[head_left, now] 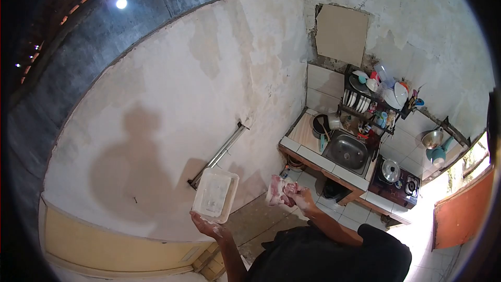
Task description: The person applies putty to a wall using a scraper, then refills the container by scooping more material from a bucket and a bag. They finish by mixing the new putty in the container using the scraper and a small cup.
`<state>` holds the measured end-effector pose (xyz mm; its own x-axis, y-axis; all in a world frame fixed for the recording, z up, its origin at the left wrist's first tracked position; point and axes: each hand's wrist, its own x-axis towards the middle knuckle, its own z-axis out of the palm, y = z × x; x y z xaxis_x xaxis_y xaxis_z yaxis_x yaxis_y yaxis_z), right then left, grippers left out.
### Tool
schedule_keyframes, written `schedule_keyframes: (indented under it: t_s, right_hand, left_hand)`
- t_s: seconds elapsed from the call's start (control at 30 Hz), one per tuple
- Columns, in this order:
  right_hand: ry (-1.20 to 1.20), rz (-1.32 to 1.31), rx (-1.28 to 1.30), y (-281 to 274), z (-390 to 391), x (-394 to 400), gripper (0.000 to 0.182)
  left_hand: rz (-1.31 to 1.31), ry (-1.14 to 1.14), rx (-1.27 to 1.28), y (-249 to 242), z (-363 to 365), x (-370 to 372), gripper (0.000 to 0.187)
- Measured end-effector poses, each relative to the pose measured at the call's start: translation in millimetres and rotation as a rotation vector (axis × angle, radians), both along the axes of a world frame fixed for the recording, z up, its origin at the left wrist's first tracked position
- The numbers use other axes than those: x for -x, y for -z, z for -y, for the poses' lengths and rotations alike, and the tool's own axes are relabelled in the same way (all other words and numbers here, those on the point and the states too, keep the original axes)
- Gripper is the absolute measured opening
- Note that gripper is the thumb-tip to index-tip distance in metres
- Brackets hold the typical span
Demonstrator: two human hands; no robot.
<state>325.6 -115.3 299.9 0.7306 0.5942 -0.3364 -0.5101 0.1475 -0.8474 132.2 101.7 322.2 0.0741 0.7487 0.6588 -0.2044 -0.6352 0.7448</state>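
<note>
My left hand grips the lower edge of a whitish rectangular plastic container, held tilted up in front of the wall. Its inside is smeared with white, and white residue marks the hand too. To the right, my right hand is closed around a pink and red cloth-like item with white on it. The item's exact kind is hard to make out. The container and the pink item are apart.
A metal rail is fixed to the wall. At the right are a tiled counter with a sink, a dish rack, a stove with a lidded pot, and an orange door panel.
</note>
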Motion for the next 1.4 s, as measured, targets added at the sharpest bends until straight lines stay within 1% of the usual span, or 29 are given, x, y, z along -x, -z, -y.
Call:
schedule_keyframes:
  t_s: [0.07, 0.17, 0.23, 0.3, 0.4, 0.47, 0.5, 0.57, 0.6, 0.67, 0.7, 0.73, 0.77, 0.8, 0.83, 0.87, 0.9, 0.93, 0.97, 1.0, 1.07, 1.1, 1.13, 1.17, 1.2, 1.27, 1.33, 1.37, 1.4]
  right_hand:
    - [0.073, 0.075, 0.013, -0.2, -8.5, 2.2, 0.013]
    - [0.137, 0.035, -0.075, -11.8, -19.9, 11.7, 0.014]
    - [0.124, 0.08, -0.056, -10.0, -20.8, 10.2, 0.015]
    - [0.105, 0.127, -0.04, 3.2, -25.0, 4.0, 0.016]
    - [0.166, 0.089, -0.1, 21.9, -36.9, -11.0, 0.016]
    - [0.176, 0.108, -0.092, 27.3, -43.1, -21.9, 0.017]
    - [0.184, 0.123, -0.075, 30.5, -47.3, -27.7, 0.017]
    - [0.196, 0.124, -0.073, 37.5, -58.2, -40.0, 0.018]
    - [0.207, 0.119, -0.066, 44.1, -64.1, -47.0, 0.02]
    - [0.219, 0.212, -0.002, 61.0, -77.7, -63.9, 0.018]
    - [0.229, 0.298, 0.065, 69.3, -84.2, -73.4, 0.016]
    - [0.228, 0.302, 0.064, 77.2, -89.5, -85.4, 0.016]
    - [0.227, 0.428, 0.133, 84.3, -94.5, -98.0, 0.016]
    - [0.224, 0.555, 0.202, 82.8, -100.2, -106.6, 0.017]
    - [0.22, 0.559, 0.201, 80.6, -106.7, -118.4, 0.017]
    - [0.192, 0.398, 0.182, 69.8, -113.0, -133.3, 0.019]
    - [0.162, 0.236, 0.163, 64.8, -119.7, -145.8, 0.021]
    - [0.265, 0.328, 0.075, 80.8, -136.0, -165.5, 0.017]
    - [0.263, 0.334, 0.077, 83.0, -150.4, -182.5, 0.017]
    - [0.323, 0.395, 0.063, 80.7, -163.8, -199.1, 0.024]
    - [0.391, 0.479, 0.047, 89.9, -191.8, -235.0, 0.033]
    - [0.401, 0.504, 0.045, 97.5, -203.9, -252.7, 0.036]
    - [0.401, 0.458, 0.12, 89.4, -214.8, -264.0, 0.042]
    - [0.404, 0.412, 0.191, 80.4, -226.1, -274.7, 0.049]
    - [0.401, 0.405, 0.193, 85.6, -238.3, -290.7, 0.049]
    - [0.552, 0.61, 0.349, 109.1, -270.8, -328.5, 0.056]
    - [0.626, 0.558, 0.307, 102.6, -299.2, -347.5, 0.056]
    - [0.704, 0.501, 0.271, 99.1, -313.6, -352.8, 0.056]
    - [0.73, 0.565, 0.289, 97.4, -325.7, -354.9, 0.051]
  left_hand:
    - [0.207, 0.201, 0.485, -6.2, 2.8, -2.2, 0.102]
    - [0.105, 0.156, 0.416, 7.6, 2.4, 1.4, 0.107]
    - [0.113, 0.198, 0.386, 8.7, 2.4, 2.9, 0.108]
    - [0.122, 0.234, 0.353, -4.3, 5.8, 4.1, 0.109]
    - [0.099, 0.276, 0.472, -18.9, 1.9, 6.4, 0.11]
    - [-0.055, 0.28, 0.084, -13.4, -7.0, 7.7, 0.108]
    - [-0.051, 0.281, 0.079, -15.7, -9.0, 7.1, 0.108]
    - [-0.022, 0.412, 0.347, -21.1, -10.7, 6.9, 0.104]
    - [-0.018, 0.414, 0.344, -6.0, -19.6, 9.0, 0.104]
    - [-0.145, 0.236, 0.271, 34.5, -40.6, 12.3, 0.101]
    - [-0.142, 0.236, 0.27, 27.8, -42.3, 7.8, 0.101]
    - [-0.054, 0.437, 0.29, 21.1, -41.8, 6.1, 0.097]
    - [0.037, 0.637, 0.307, 12.7, -41.0, 3.2, 0.094]
    - [0.04, 0.635, 0.306, 7.3, -41.3, 0.3, 0.094]
    - [0.086, 0.692, 0.313, 2.9, -42.0, -3.1, 0.09]
    - [0.133, 0.748, 0.319, 1.8, -45.8, -8.7, 0.085]
    - [0.138, 0.744, 0.318, 10.2, -52.7, -11.5, 0.085]
    - [0.072, 0.67, 0.366, 24.3, -60.3, -12.0, 0.083]
    - [0.008, 0.596, 0.416, 33.7, -67.5, -17.3, 0.081]
    - [0.013, 0.592, 0.423, 34.4, -73.7, -25.2, 0.081]
    - [-0.122, 0.562, 0.811, 35.4, -83.8, -36.8, 0.085]
    - [-0.125, 0.552, 0.828, 31.9, -81.7, -45.2, 0.085]
    - [0.014, 0.52, 0.895, 22.3, -75.1, -58.6, 0.054]
    - [0.153, 0.486, 0.953, 8.2, -67.7, -74.6, 0.034]
    - [0.217, 0.407, 0.835, -25.1, -47.9, -90.3, 0.035]
    - [0.2, 0.398, 0.761, -15.3, -47.5, -97.5, 0.035]
    - [0.192, 0.386, 0.681, 3.1, -49.0, -103.1, 0.035]
    - [0.153, 0.299, 0.527, 18.4, -48.2, -102.3, 0.035]
    - [0.112, 0.211, 0.374, 31.7, -48.7, -99.0, 0.034]
